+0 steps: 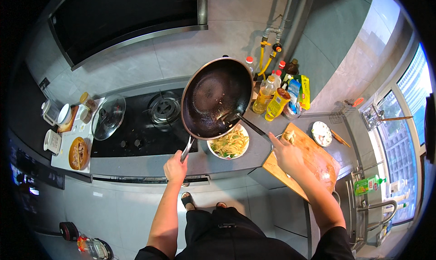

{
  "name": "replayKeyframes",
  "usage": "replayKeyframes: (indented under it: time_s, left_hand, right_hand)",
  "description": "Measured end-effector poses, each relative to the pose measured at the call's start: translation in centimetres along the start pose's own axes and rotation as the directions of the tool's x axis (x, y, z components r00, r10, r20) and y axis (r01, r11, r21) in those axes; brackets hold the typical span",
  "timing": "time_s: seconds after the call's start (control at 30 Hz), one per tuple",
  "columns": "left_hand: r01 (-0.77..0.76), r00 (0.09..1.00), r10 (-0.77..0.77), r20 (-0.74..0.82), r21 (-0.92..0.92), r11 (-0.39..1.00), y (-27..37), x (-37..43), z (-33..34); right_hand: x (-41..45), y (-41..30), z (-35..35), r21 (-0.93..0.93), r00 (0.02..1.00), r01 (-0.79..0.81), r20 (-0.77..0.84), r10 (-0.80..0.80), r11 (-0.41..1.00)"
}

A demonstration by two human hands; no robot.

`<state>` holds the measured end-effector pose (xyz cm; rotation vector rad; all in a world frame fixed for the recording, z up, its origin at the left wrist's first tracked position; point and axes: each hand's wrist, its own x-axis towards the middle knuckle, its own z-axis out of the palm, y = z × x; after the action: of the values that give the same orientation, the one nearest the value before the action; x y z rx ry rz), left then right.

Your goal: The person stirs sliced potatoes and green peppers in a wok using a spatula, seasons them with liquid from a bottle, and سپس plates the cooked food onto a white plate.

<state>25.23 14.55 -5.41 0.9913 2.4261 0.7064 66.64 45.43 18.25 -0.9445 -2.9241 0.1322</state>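
My left hand [175, 167] grips the metal handle of a dark wok [214, 93], raised and tilted above the counter. Small food scraps cling to its honeycomb-patterned inside. In my right hand [289, 154] is the dark handle of a spatula or ladle [253, 126], its head against the wok's lower right inner wall. Partly under the wok's rim stands a white bowl [247, 142] filled with pale strips of food [230, 143] and green pieces. A wooden cutting board [306, 157] lies beneath my right forearm, with a piece of ginger-like food [289, 136] on it.
Left of the wok is a black gas hob [136, 123] with a burner [165, 109] and a glass lid [109, 118]. Oil and sauce bottles [264, 96] crowd the back right. A small plate [322, 134] sits beyond the board; the sink tap [378, 205] is far right. A range hood [136, 35] overhangs.
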Motion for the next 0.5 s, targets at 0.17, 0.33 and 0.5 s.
replayKeyframes:
  time_s: [0.17,0.33,0.5]
  left_hand:
    - [0.004,1.000,-0.004,0.008,0.000,1.000,0.0,0.0,0.1]
    - [0.016,1.000,-0.016,0.014,-0.001,1.000,-0.8,0.0,-0.3]
    - [0.012,1.000,-0.012,0.019,-0.004,1.000,-0.5,0.4,-0.3]
  right_hand:
    - [1.4,-1.9,2.2,-0.104,0.998,-0.009,0.054,0.015,0.995]
    - [-2.3,-2.5,-4.3,-0.139,0.997,0.032,0.076,-0.022,0.990]
    - [-1.3,-2.4,-3.2,-0.016,0.993,-0.056,0.107,0.057,0.998]
